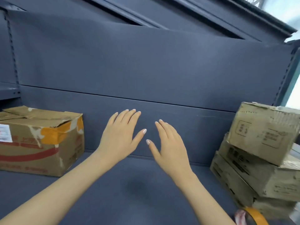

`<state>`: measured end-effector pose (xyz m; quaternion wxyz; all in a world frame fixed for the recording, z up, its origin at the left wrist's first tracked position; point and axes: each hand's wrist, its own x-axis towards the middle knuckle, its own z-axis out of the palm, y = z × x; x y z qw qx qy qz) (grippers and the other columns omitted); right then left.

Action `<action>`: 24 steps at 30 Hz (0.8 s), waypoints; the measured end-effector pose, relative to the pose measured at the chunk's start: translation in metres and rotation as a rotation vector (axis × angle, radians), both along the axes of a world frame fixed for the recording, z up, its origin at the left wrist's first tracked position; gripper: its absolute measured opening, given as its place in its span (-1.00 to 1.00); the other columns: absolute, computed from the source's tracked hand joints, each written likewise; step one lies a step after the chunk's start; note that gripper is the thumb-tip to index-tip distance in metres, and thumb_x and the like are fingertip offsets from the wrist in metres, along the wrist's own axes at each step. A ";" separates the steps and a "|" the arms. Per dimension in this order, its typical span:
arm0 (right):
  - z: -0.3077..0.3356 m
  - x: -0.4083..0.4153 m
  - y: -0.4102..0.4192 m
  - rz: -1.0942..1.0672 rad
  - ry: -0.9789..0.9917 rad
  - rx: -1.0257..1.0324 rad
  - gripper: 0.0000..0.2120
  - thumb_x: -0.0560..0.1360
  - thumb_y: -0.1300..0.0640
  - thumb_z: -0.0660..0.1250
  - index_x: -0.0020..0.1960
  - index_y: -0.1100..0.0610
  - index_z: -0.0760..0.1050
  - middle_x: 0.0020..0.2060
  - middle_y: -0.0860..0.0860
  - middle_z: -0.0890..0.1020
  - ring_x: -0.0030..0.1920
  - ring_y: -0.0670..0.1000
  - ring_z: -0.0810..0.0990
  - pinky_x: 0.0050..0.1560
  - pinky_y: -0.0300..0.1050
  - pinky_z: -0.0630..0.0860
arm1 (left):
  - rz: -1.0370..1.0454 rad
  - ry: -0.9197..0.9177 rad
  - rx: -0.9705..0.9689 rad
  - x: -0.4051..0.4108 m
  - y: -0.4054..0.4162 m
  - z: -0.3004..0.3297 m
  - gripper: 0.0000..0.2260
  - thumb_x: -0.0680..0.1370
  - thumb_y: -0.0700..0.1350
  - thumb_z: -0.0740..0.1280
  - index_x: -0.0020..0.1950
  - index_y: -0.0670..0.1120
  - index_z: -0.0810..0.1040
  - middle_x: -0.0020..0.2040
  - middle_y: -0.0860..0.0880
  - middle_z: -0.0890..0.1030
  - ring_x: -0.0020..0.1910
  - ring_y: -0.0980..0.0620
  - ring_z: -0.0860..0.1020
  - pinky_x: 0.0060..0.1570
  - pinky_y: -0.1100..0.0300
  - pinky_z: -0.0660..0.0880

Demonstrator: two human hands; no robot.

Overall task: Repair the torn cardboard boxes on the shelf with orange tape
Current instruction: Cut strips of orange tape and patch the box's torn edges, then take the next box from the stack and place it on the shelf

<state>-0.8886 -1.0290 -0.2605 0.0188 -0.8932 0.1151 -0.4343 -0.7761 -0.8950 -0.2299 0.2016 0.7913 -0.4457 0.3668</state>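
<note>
My left hand (121,133) and my right hand (168,143) are stretched out side by side over the middle of the dark grey shelf (129,189), fingers straight and spread, holding nothing. A torn brown cardboard box (48,143) with orange tape patches on its front corner stands at the left. At the right, three worn grey-brown cardboard boxes (259,156) are stacked unevenly. A roll of orange tape (256,215) lies at the bottom right edge, partly cut off by the frame.
The shelf's dark back panel (146,70) rises behind my hands. Slotted uprights stand at the far left and far right. Something pink (240,216) lies beside the tape roll. A bright window shows at the upper right.
</note>
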 end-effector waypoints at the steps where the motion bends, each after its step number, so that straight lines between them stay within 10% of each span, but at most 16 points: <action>1: 0.005 -0.015 -0.011 -0.029 -0.014 -0.006 -0.41 0.57 -0.18 0.10 0.43 0.18 0.37 0.41 0.06 0.43 0.42 0.08 0.39 0.36 -0.06 0.33 | -0.030 0.004 -0.010 -0.012 -0.014 0.004 -0.45 0.57 0.19 0.05 0.36 -0.16 0.47 0.33 -0.10 0.52 0.33 -0.11 0.47 0.33 -0.07 0.35; 24: 0.040 -0.224 -0.192 -0.380 -0.286 0.261 -0.24 0.56 -0.08 0.30 0.58 0.07 -0.05 0.57 -0.02 0.04 0.55 -0.06 -0.01 0.50 -0.12 0.05 | -0.551 0.204 -0.053 -0.163 -0.235 0.034 -0.41 0.60 0.17 0.15 0.56 -0.05 0.12 0.54 0.04 0.21 0.51 0.08 0.13 0.43 0.22 0.07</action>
